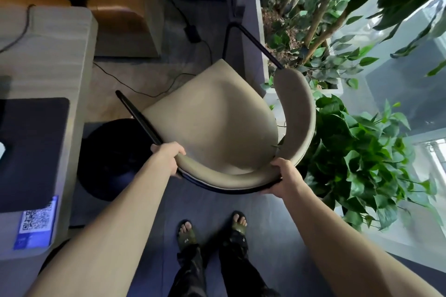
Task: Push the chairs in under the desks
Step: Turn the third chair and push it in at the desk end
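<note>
The beige padded chair with a curved backrest and thin black metal frame (212, 125) is right in front of me, out on the floor and not under anything. It stands between the pale wood-look counter (48, 60) on my left and the big green leafy plants (357, 152) on my right. Its seat points away from me, toward the far wall.

I hold the chair by its curved back. My left hand (167, 155) is wrapped around the left end of the backrest, just where the black arm bar begins. My fingers (179, 150) there are closed on the padded edge. My right hand (286, 179) grips the back on the right side, thumb on top, and the other fingers curl under the black rim.

A round black bin (113, 159) sits on the floor just beside the chair's left arm bar, near the counter's edge. On the counter lies a dark flat mat (31, 152), and near the corner closest to me is a blue and white sticker with a square code (36, 222).

Black cables (135, 84) run over the floor past the chair. A small black power brick (191, 31) lies farther off. A brown wooden panel (125, 14) stands at the back.

The plants on my right grow in a long white box (263, 38). Some leaves touch the right side of the chair's back.

Down below I see my feet in dark green sandals (187, 236) on the grey floor (277, 248), just behind the chair.
</note>
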{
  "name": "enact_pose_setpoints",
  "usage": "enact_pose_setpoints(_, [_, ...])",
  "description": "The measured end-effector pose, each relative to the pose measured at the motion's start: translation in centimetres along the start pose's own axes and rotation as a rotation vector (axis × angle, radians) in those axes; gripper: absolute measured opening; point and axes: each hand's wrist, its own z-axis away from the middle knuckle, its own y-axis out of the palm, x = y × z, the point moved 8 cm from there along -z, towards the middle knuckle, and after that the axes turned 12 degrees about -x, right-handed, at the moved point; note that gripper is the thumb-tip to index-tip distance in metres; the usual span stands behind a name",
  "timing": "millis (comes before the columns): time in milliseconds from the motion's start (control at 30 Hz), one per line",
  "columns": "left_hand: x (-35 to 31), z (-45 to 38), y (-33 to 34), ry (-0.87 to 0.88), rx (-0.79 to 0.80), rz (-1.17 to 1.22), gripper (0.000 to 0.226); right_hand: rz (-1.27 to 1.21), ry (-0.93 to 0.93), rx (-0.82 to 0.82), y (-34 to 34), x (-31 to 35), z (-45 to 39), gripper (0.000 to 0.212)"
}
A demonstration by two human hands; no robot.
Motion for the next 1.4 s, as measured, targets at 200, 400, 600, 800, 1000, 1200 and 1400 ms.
enact_pose_setpoints(200, [1.3, 3.6, 0.6, -0.012, -0.021, 0.183, 0.081, -0.010, -0.037, 0.038, -1.5, 1.4, -0.5, 0.067])
enact_pose_setpoints(400, [2.5, 7.1, -0.2, 0.008, -0.075, 0.210, 0.069, 0.136, -0.067, 0.086, -2.3, 3.1, -3.9, 0.085])
enact_pose_setpoints(600, [6.7, 7.5, -1.3, -0.068, -0.106, 0.390, 0.056, 0.307, -0.193, 0.159, -0.1, 5.8, -1.3, 0.078])
enact_pose_setpoints(800, [10.0, 7.7, -1.1, -0.165, -0.125, 0.548, 0.066, 0.388, -0.230, 0.167, 1.7, 7.5, 1.6, 0.067])
enact_pose_setpoints(1000, [10.5, 7.4, -0.7, -0.204, -0.102, 0.582, 0.058, 0.434, -0.192, 0.146, 2.5, 7.7, 1.0, 0.057])
enact_pose_setpoints(1200, [10.8, 7.1, -0.8, -0.260, -0.075, 0.472, 0.071, 0.416, -0.192, 0.133, 2.2, 7.6, 0.7, 0.056])
enact_pose_setpoints(1400, [8.8, 5.2, -2.9, -0.411, -0.072, 0.568, 0.062, 0.247, -0.145, -0.016, 2.3, 5.4, -0.4, 0.072])
